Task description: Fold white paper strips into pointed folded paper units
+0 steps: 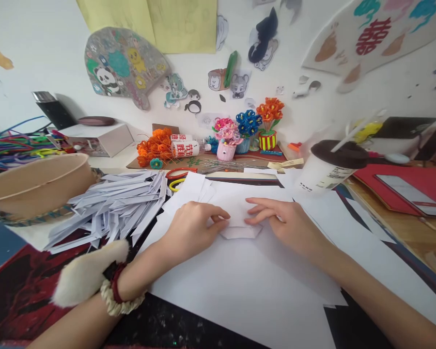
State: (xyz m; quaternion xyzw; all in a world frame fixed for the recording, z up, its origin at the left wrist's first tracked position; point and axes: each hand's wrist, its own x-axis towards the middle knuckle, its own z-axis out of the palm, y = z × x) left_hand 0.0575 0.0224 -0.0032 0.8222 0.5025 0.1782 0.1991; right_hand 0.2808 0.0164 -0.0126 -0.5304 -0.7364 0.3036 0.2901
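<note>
A small folded piece of white paper (240, 230) lies on large white sheets (247, 286) in the middle of the table. My left hand (192, 228) presses its left side, fingers curled with the fingertips on the paper. My right hand (281, 220) presses the right side, index finger stretched along the fold. Both hands touch the piece from above. On my left wrist sit a cream scrunchie and a red band (118, 293), with a fluffy white pom-pom (87, 274) beside them.
A heap of folded white paper strips (112, 203) lies left of the hands. A tan bowl (36, 182) stands at the far left. A lidded cup with a straw (327, 167) stands at the right, pipe-cleaner flower pots (240, 131) at the back, red folder (403, 186) far right.
</note>
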